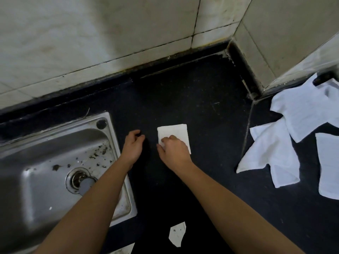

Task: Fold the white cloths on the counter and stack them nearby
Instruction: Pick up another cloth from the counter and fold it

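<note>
A small folded white cloth (175, 132) lies flat on the black counter (201, 99), a little right of the sink. My right hand (173, 149) rests on its near left part, fingers bent down onto it and covering that corner. My left hand (133, 145) hovers just left of the cloth with loosely curled fingers and holds nothing. At the right lie unfolded white cloths: one rumpled at the back (300, 109), one spread in front of it (271, 153), and one cut off by the frame edge (328, 165).
A stainless steel sink (55, 162) with dirt specks and a drain fills the left. Tiled walls run along the back and form a corner at the right. The counter's near edge shows pale floor (177, 234) below it.
</note>
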A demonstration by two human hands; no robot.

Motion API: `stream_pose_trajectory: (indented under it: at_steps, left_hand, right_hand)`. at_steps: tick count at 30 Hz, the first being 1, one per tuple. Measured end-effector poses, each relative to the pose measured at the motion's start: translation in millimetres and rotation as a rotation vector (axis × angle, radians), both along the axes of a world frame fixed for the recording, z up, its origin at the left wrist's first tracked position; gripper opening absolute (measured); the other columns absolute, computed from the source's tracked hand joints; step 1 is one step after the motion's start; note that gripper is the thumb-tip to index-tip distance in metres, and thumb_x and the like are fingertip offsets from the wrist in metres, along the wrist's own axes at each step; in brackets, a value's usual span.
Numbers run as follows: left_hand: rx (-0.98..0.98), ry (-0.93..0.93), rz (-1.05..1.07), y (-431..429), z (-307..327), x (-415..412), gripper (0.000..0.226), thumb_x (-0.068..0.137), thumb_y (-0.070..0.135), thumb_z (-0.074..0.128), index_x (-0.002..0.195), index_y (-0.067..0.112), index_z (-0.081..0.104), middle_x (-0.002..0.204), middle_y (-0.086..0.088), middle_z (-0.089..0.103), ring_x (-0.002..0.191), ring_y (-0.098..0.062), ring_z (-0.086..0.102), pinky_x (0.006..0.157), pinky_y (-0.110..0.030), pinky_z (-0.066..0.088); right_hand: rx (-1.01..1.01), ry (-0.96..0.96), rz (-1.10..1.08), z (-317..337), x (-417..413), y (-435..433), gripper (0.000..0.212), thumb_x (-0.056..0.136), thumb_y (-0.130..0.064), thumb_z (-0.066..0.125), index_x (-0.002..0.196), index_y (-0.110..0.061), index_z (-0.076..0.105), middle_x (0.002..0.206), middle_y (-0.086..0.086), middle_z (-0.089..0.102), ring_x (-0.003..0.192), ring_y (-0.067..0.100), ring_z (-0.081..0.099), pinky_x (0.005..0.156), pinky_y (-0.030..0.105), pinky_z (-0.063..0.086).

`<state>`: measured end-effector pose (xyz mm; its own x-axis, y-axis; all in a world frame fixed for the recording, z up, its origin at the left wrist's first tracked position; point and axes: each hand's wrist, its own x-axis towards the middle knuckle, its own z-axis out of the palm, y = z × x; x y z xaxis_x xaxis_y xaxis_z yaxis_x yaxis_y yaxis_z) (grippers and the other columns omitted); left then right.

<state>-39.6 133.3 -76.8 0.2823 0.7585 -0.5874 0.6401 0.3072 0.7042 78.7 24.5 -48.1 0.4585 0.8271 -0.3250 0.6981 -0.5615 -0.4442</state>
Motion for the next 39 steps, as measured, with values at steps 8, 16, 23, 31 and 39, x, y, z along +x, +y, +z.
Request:
stream_pose_trajectory:
  at_steps: [8, 16, 23, 31, 39]
  left_hand:
    - [0.05, 0.033, -0.098, 5, -7, -2, 0.049, 0.099, 0.041, 0.052, 0.144, 0.029, 0.04, 0.13, -0.007, 0.041, 0.097, -0.011, 0.054, 0.093, -0.029, 0.041]
    - [0.504, 0.34, -0.644, -17, -2, 6, 0.075, 0.09, 0.073, 0.031, 0.153, 0.046, 0.001, 0.129, -0.011, 0.034, 0.117, -0.029, 0.039, 0.102, -0.046, 0.035]
    - [0.743, 0.564, -1.096, -15, -20, 9, 0.09, 0.074, 0.086, -0.002, 0.148, 0.042, -0.025, 0.162, -0.017, -0.016, 0.149, -0.037, -0.011, 0.115, -0.061, 0.011]
    - [0.701, 0.484, -1.013, -23, -15, 3, 0.092, 0.08, 0.086, 0.009, 0.152, 0.037, -0.02, 0.164, -0.016, -0.008, 0.15, -0.034, -0.003, 0.116, -0.059, 0.011]
    - [0.369, 0.126, -0.226, -30, 1, -1, 0.048, 0.101, 0.039, 0.047, 0.139, 0.01, 0.048, 0.125, -0.012, 0.053, 0.117, -0.026, 0.05, 0.099, -0.034, 0.04]
  right_hand:
    - [0.238, 0.072, -0.167, 5, 35, -35, 0.025, 0.101, -0.025, 0.053, 0.113, -0.011, 0.07, 0.102, 0.009, 0.067, 0.081, 0.022, 0.064, 0.077, 0.041, 0.055]
    - [-0.048, -0.226, 0.175, -14, 56, -57, 0.061, 0.105, -0.047, 0.033, 0.159, -0.024, 0.015, 0.165, 0.02, 0.002, 0.15, 0.038, 0.011, 0.119, 0.053, 0.019]
    - [-0.283, -0.335, 0.299, -32, 80, -55, 0.084, 0.091, -0.077, 0.012, 0.153, -0.033, -0.024, 0.158, 0.021, -0.032, 0.149, 0.041, -0.023, 0.121, 0.058, -0.003]
    - [-0.109, -0.204, 0.131, -17, 79, -55, 0.082, 0.096, -0.066, 0.037, 0.16, -0.022, 0.009, 0.161, 0.021, 0.014, 0.146, 0.037, 0.018, 0.117, 0.05, 0.022]
    - [-0.104, 0.583, -0.617, -6, 79, -15, 0.057, 0.084, -0.034, 0.074, 0.135, -0.014, 0.057, 0.126, 0.005, 0.063, 0.103, 0.019, 0.062, 0.076, 0.026, 0.047]
